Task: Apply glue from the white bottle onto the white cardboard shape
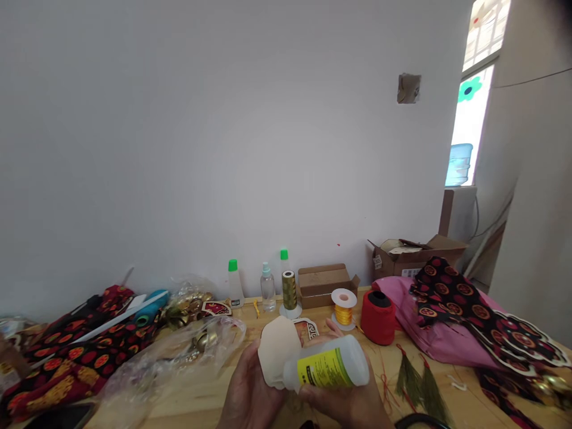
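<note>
My left hand (253, 390) holds a cream-coloured flat piece (280, 351) with a wavy edge, its face turned towards me. In my right hand (351, 405) lies a translucent white bottle (357, 360) with a yellow-green label, tipped on its side. The bottle's narrow end points left and meets the lower right part of the piece; whether it touches is hard to tell. Behind my hands lies a patterned piece (311, 328) with a white border, partly covered. Farther back stand a spool of olive thread (289, 292) and a spool of yellow cord (344, 314).
A red thread cone (378, 325) and green tassels (409, 378) are on the right, near pink fabric (420, 336). Green-capped bottles (235, 286) and a cardboard box (326, 292) stand along the wall. Plastic bags (165, 363) and patterned cloth (89, 360) cover the left.
</note>
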A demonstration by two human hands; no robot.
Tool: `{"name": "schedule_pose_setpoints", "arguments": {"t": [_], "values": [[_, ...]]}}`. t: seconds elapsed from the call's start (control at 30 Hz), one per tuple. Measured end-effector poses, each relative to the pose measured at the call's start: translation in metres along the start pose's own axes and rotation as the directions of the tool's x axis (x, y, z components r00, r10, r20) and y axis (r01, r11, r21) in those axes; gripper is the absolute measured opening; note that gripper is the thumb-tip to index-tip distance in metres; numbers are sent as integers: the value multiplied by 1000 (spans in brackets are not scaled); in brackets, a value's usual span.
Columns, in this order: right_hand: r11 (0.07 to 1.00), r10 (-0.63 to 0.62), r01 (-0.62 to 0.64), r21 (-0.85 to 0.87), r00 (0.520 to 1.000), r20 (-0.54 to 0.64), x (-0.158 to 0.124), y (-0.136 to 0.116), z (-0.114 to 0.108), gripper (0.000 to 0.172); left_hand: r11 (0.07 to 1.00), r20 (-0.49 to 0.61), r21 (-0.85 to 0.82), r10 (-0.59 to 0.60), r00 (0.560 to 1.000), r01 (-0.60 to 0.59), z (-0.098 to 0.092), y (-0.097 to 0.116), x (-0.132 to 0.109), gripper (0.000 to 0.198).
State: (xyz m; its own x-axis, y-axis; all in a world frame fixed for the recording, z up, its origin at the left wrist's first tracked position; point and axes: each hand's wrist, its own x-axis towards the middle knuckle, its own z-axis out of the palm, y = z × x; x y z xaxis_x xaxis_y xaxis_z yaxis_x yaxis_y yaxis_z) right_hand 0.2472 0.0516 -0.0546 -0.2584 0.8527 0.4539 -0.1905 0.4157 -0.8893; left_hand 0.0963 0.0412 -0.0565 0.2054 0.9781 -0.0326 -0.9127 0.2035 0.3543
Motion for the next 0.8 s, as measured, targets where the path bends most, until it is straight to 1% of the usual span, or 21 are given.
{"name": "schedule_pose_setpoints", "arguments": {"t": [0.07, 0.2, 0.3, 0.37, 0.43, 0.5, 0.53, 0.63, 0.7, 0.73, 0.8], "values": [[1000, 8, -7, -23, 999, 32, 0, 1, -1, 39, 1000, 16, 3, 0, 1000, 0, -1, -1, 0, 30], [1000, 9, -7, -28, 999, 39, 1, -2, -1, 40, 1000, 46, -13, -3, 999, 4, -3, -1, 1, 29], [999, -6, 7, -43, 1000, 29, 2, -5, 0, 40, 1000, 23, -10, -6, 1000, 7, -2, 1, 1, 31], [1000, -8, 8, -9, 1000, 15, 2, -6, 0, 38, 1000, -7, -3, 2, 1000, -2, -3, 3, 0, 31], [998, -8, 9, 61, 1000, -13, 1, -5, 2, 35, 1000, -31, 13, 19, 999, -18, -7, 6, 1, 32], [991, 26, -20, 134, 999, -45, 0, -2, 5, 37, 998, -25, 36, 49, 998, -48, -12, 8, 1, 32], [984, 61, -49, 173, 996, -65, -1, -1, 6, 41, 997, -13, 49, 62, 998, -62, -14, 9, 2, 32], [948, 181, -136, 287, 974, -138, -2, 3, 10, 65, 987, 37, 99, 126, 991, -129, -18, 10, 3, 34], [931, 233, -164, 327, 955, -185, -2, 5, 11, 80, 973, 48, 141, 176, 983, -182, -18, 10, 3, 34], [926, 249, -170, 338, 947, -204, -2, 5, 11, 85, 966, 53, 160, 196, 979, -202, -18, 10, 3, 33], [915, 269, -180, 361, 939, -216, -1, 3, 10, 87, 960, 58, 185, 204, 977, -212, -16, 9, 2, 31]]}}
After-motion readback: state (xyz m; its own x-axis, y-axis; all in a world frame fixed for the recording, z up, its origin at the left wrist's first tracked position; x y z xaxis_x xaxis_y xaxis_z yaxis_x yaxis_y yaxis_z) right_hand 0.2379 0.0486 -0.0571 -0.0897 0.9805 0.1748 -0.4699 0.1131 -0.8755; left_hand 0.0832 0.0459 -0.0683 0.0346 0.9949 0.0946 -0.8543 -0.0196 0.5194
